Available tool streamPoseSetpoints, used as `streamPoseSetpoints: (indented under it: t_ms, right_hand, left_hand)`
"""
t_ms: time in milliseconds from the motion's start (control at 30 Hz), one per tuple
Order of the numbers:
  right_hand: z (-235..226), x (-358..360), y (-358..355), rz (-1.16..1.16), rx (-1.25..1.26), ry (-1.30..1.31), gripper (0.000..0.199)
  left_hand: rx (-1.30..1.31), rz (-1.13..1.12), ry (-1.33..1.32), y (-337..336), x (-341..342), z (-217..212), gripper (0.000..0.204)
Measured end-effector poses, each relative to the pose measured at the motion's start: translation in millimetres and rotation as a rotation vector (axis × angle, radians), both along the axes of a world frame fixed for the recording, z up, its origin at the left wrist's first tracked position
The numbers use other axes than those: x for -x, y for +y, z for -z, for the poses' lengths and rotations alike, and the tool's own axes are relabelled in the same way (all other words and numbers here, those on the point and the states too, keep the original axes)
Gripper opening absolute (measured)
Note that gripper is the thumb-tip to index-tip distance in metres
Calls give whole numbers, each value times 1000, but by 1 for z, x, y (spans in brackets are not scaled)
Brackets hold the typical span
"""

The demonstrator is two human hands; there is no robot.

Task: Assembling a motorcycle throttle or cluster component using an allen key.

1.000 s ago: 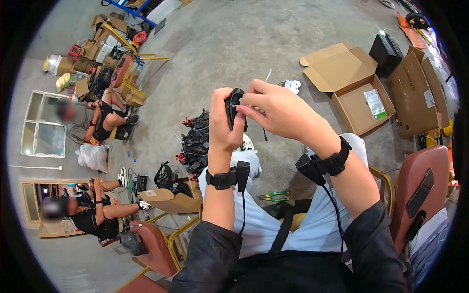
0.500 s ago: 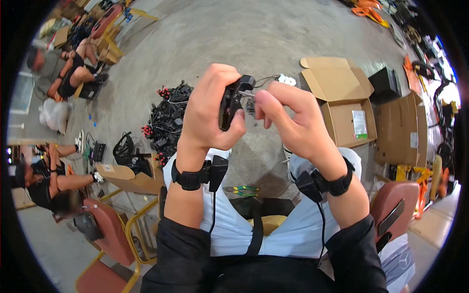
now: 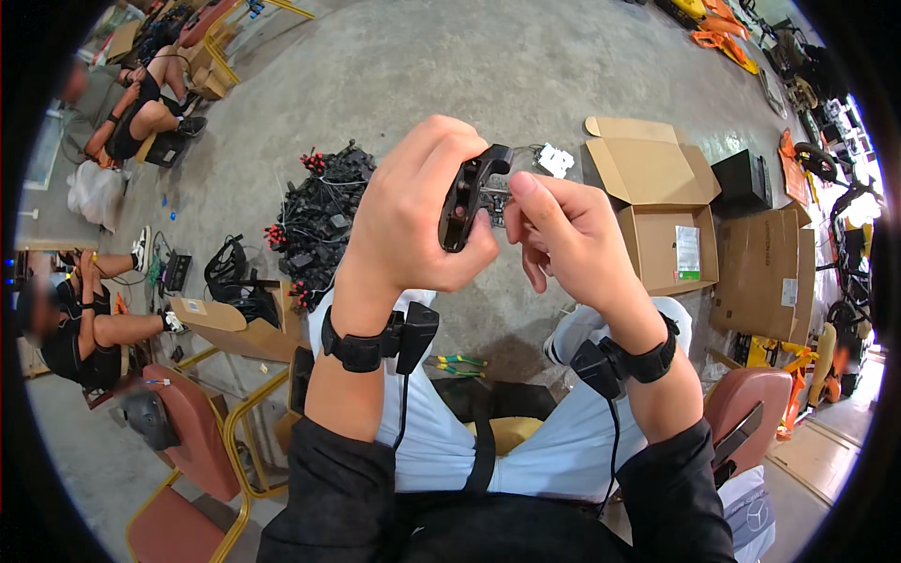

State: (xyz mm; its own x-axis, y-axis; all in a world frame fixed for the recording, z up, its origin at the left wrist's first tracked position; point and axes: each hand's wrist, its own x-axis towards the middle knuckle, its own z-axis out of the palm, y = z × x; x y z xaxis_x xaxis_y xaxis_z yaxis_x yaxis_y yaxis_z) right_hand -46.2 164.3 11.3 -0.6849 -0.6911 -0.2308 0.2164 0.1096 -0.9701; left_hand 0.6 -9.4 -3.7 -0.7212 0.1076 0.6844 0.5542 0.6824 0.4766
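Observation:
My left hand [image 3: 405, 199] is closed around a black curved part [image 3: 465, 199], whose hooked upper end sticks out past the fingers. The thumb presses against its lower side. Close on its right, my right hand [image 3: 574, 227] pinches a thin metal rod [image 3: 497, 191] between thumb and forefinger. The rod points left at the black part; whether its tip touches cannot be made out. Most of the rod's near end is hidden by the fingertips. Both hands are raised over the gap between my knees.
On the floor lies a pile of black parts with cables and red ends [image 3: 324, 220]. An open cardboard box [image 3: 668, 246] stands right, beside a closed box [image 3: 762, 272]. Green-yellow pliers [image 3: 458, 365] lie below my hands. Two people sit left, near a chair [image 3: 192, 441].
Both hands have shifted slightly right in the view. The black part has turned so more of its inner side shows. My right-hand fingers sit a little lower, still pinching the rod.

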Motion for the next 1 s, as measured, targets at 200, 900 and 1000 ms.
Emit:
streamPoseSetpoints:
  t_ms: [200, 900, 1000]
  right_hand:
    - [17, -1, 2, 78, -117, 409, 30]
    - [1, -5, 51, 49, 47, -55, 44]
    - [-3, 2, 53, 25, 39, -157, 45]
  left_hand:
    - [7, -3, -52, 4, 2, 0, 38]
    - [16, 97, -31, 44, 17, 5, 38]
    - [23, 82, -1, 45, 22, 7, 38]
